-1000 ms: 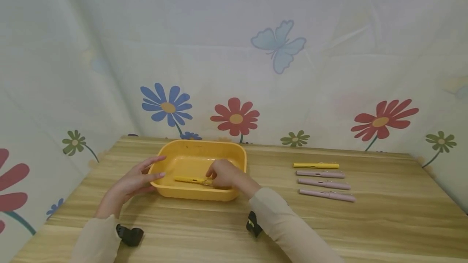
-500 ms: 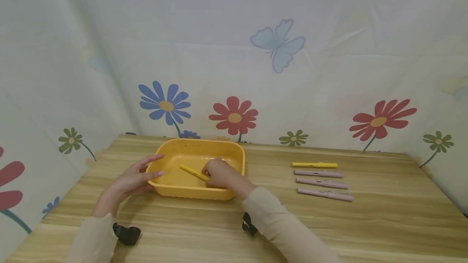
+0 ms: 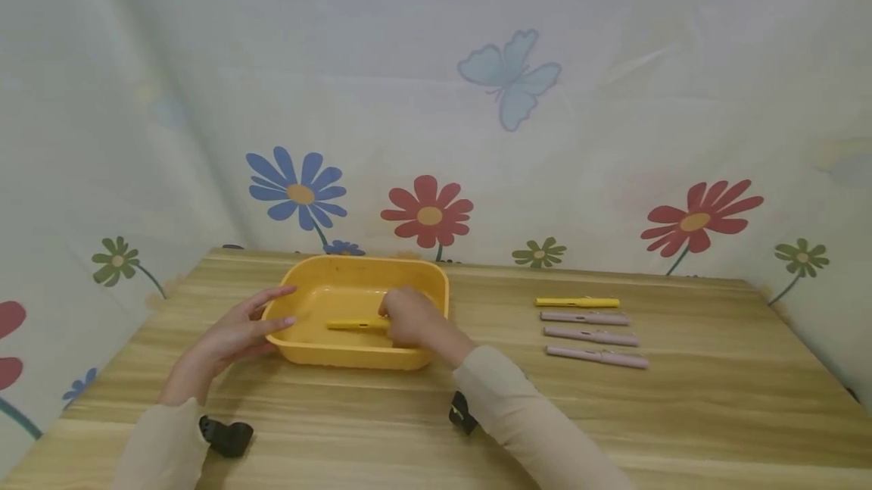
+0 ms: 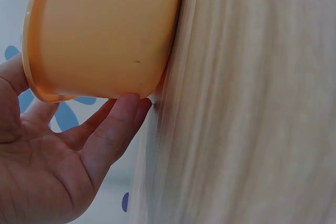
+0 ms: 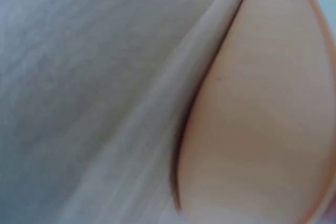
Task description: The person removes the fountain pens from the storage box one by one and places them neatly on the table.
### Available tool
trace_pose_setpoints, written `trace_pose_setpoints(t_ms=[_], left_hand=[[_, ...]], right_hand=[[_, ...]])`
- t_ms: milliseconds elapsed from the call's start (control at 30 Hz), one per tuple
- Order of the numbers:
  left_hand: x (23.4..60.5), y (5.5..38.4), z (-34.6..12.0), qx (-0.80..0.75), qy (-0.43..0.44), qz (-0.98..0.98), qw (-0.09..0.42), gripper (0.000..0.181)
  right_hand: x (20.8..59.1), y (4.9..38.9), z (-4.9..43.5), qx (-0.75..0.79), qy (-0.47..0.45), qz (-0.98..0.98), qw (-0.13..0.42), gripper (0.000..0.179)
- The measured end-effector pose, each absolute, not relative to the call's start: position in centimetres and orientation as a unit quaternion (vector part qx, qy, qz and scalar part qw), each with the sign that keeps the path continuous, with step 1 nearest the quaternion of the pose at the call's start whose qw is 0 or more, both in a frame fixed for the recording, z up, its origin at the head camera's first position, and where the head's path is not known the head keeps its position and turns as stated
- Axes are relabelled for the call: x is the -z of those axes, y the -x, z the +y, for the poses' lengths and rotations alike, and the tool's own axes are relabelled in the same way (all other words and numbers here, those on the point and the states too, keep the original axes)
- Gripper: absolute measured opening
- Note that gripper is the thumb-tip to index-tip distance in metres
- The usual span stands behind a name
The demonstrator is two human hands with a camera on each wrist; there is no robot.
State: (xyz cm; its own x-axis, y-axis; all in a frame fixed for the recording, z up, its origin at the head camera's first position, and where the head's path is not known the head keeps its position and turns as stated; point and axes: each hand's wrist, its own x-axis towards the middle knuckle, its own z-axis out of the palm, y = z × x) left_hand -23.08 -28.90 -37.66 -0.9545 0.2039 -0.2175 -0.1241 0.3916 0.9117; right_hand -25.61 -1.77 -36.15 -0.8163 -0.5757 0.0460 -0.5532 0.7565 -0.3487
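A yellow plastic basin [image 3: 354, 357] stands on the wooden table. My left hand [image 3: 235, 333] holds its left end, thumb over the rim and the other fingers against the outer wall, as the left wrist view also shows on the hand [image 4: 58, 166]. Inside the basin, my right hand [image 3: 412, 317] grips the right end of a yellow pen [image 3: 354, 324], which lies roughly level near the bottom. The curled fingers hide that end of the pen. In the right wrist view the basin's outer wall [image 5: 257, 108] hides most of the right hand.
Right of the basin, a yellow pen [image 3: 577, 302] lies at the back of a row, with three pale pink pens [image 3: 591, 335] in front of it. A flowered cloth [image 3: 381, 126] hangs behind the table [image 3: 354, 429].
The yellow pen in the basin swung to a slant under my right hand, then back to nearly level. My left hand keeps its hold on the basin. The head view has shifted slightly.
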Motion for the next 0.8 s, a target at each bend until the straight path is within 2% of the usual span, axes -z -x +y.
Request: trace_pose_setpoints(t_ms=[233,433,800], left_hand=[[37.6,23.1,-28.9,-0.544,-0.027,0.826,0.146,0.072],[37.9,23.0,-29.0,-0.555,-0.034,0.817,0.150,0.074],[37.6,23.0,-28.9,-0.555,-0.029,0.819,0.145,0.070]], right_hand=[[34.4,24.8,-0.8,0.194,0.343,0.919,0.020,0.014],[33.0,23.7,1.3,0.239,0.366,0.900,-0.006,0.026],[30.3,22.8,6.7,0.327,0.366,0.870,-0.044,0.022]])
